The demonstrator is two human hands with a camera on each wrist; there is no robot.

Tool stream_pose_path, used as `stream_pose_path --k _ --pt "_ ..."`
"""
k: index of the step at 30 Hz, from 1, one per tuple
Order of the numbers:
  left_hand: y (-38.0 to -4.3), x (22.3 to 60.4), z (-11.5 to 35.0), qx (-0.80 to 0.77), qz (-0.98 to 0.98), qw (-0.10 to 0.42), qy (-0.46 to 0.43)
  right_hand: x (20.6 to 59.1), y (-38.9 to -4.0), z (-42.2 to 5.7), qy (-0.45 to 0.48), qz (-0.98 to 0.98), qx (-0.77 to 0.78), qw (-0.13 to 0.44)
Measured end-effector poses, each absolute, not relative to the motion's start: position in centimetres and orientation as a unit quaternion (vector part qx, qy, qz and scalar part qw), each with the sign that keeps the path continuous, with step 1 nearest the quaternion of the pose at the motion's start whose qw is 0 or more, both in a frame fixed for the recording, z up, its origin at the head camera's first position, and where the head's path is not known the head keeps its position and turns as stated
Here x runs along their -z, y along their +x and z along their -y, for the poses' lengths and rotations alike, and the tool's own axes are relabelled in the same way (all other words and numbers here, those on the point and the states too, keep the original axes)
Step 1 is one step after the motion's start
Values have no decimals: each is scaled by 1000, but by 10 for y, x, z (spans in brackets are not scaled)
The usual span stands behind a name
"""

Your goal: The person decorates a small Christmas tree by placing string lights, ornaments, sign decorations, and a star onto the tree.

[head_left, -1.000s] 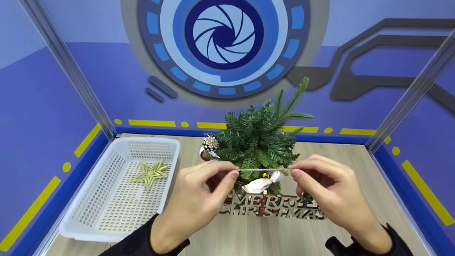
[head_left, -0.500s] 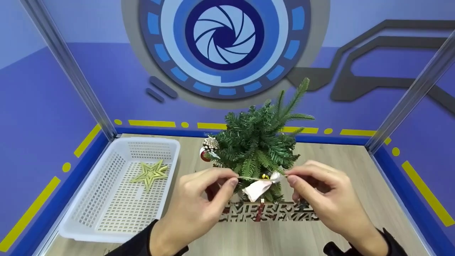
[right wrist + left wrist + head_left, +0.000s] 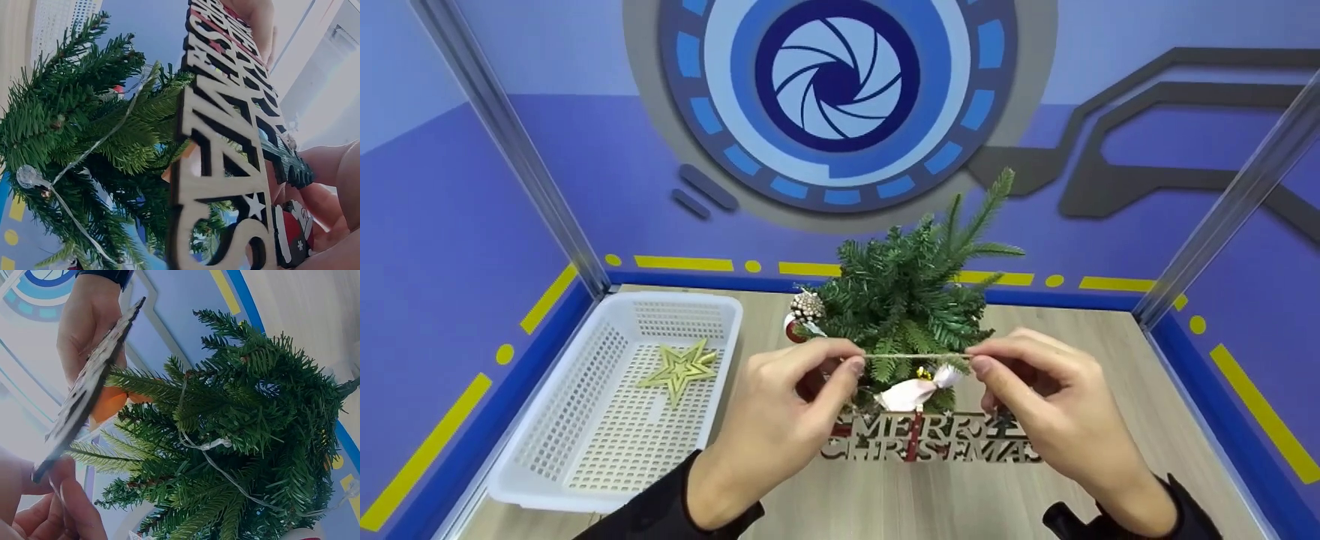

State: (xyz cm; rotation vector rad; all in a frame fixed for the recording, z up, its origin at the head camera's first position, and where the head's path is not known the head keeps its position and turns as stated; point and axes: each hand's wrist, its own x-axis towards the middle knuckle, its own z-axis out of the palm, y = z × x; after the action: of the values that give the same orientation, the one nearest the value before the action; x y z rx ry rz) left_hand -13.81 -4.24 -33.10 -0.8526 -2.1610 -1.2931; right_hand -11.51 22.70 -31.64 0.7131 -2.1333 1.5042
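Note:
A thin string [image 3: 915, 355] runs taut between my two hands in front of a small green Christmas tree [image 3: 896, 289]. My left hand [image 3: 787, 416] pinches its left end between thumb and forefinger. The right end is pinched likewise by my right hand [image 3: 1054, 401]. Below the string hangs a wooden cut-out sign [image 3: 930, 439] reading MERRY CHRISTMAS; the right wrist view shows its letters [image 3: 211, 174] close up, and the left wrist view its edge [image 3: 90, 382]. A pale candy-shaped ornament [image 3: 911, 395] shows on the tree just above the sign. Some lower branches are hidden behind the hands.
On the left stands a white perforated basket [image 3: 690, 300], with a gold star [image 3: 681, 371] inside. A pinecone ornament [image 3: 808, 304] hangs at the tree's left side. A clear wire of fairy lights [image 3: 216, 467] winds through the branches. Blue printed panels [image 3: 570, 165] enclose the table.
The string dipped at its right end half a second ago as my right hand came inward. Now that hand is further right and higher, the string level again, and the sign slightly higher.

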Motion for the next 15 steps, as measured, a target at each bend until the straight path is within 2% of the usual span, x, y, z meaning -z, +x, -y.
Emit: stream_pose_path --k 6,15 --pt "-138 330 41 478 804 195 -297 323 -118 -232 228 798 -519 201" --pt "-132 336 38 486 776 232 -329 322 -110 -227 242 791 -521 212"
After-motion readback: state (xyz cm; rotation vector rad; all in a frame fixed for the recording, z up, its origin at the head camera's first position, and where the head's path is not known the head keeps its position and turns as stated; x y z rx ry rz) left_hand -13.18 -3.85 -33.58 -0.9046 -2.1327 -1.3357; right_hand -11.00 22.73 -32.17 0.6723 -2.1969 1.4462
